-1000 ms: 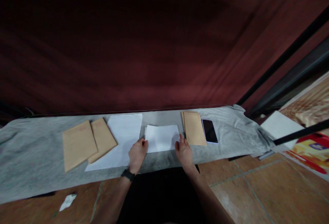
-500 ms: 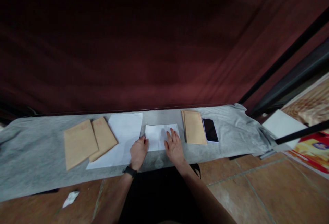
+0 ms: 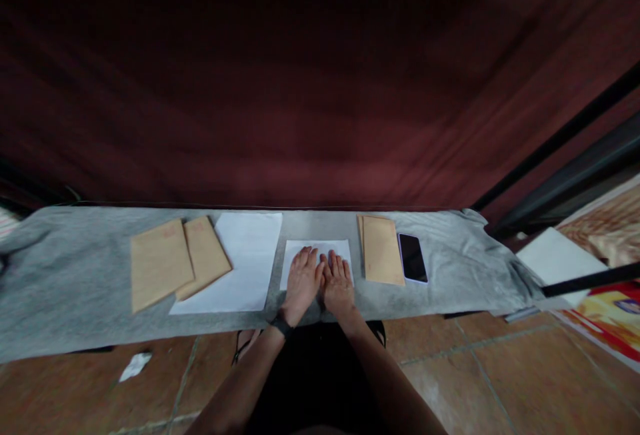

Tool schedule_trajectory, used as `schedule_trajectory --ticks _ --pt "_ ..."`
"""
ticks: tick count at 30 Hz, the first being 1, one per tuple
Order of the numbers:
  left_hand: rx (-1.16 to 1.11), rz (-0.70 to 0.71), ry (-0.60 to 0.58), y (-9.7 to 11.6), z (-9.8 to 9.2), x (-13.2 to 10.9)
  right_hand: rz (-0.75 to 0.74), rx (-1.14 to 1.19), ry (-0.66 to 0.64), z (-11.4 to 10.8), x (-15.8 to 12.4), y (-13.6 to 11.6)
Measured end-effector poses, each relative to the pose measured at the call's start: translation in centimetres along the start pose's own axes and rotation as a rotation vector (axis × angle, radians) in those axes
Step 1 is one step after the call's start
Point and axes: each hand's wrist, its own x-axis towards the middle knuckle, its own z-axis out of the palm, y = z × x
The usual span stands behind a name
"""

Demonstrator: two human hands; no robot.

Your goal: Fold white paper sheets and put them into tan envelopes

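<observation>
A folded sheet of white paper [image 3: 330, 246] lies on the grey cloth in front of me. My left hand [image 3: 303, 278] rests flat on its left half, fingers stretched forward, a black watch on the wrist. Beside it, my right hand [image 3: 337, 282] is flat on the right half with its fingers slightly spread. The thumbs almost meet, and much of the paper is covered by both hands. To the left lies a larger white sheet [image 3: 255, 248], partly under two brown envelopes [image 3: 163, 258]. On the right are more brown envelopes [image 3: 383, 252], stacked.
A smartphone [image 3: 413, 258] lies right of the stacked envelopes. The grey cloth [image 3: 75, 275] covers a long narrow surface against a dark red curtain [image 3: 320, 122]. Black poles [image 3: 560, 142] slant at the right. A crumpled white scrap [image 3: 135, 366] is on the tiled floor.
My left hand has let go of the folded paper's left edge and moved right onto it, opening flat. My right hand stays on the paper. The view has shifted slightly.
</observation>
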Motion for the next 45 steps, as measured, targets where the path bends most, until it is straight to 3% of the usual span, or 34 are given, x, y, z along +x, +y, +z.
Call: schedule_trajectory --ticks 5,11,16,18,27,34,37,41,45 --pt "0.012 0.009 -0.099 -0.3 2.9 0.4 0.004 0.023 -0.007 0.0 0.1 0.6" --pt "0.091 -0.052 -0.143 -2.2 2.7 0.3 0.166 0.077 0.026 0.1 2.4 0.8" --pt "0.125 -0.024 -0.191 -2.3 2.8 0.4 -0.029 0.147 -0.056 0.5 4.8 -1.0" --pt "0.127 -0.029 -0.200 -2.3 2.9 0.4 -0.036 0.137 -0.065 0.8 5.2 -1.1" --pt "0.121 -0.140 -0.145 -2.3 3.3 0.8 0.137 0.004 0.035 1.8 4.3 3.4" --pt "0.137 -0.265 -0.052 -1.6 3.5 1.4 0.167 -0.027 0.030 1.8 4.0 3.6" --pt "0.102 -0.197 -0.040 -0.1 3.7 1.9 0.174 -0.022 0.011 1.6 4.0 3.4" --pt "0.022 -0.030 -0.134 1.3 4.1 2.6 0.167 -0.020 -0.018 1.4 4.1 3.5" --pt "0.072 -0.062 -0.138 0.0 4.0 2.8 0.177 -0.011 0.014 1.5 4.1 3.4"
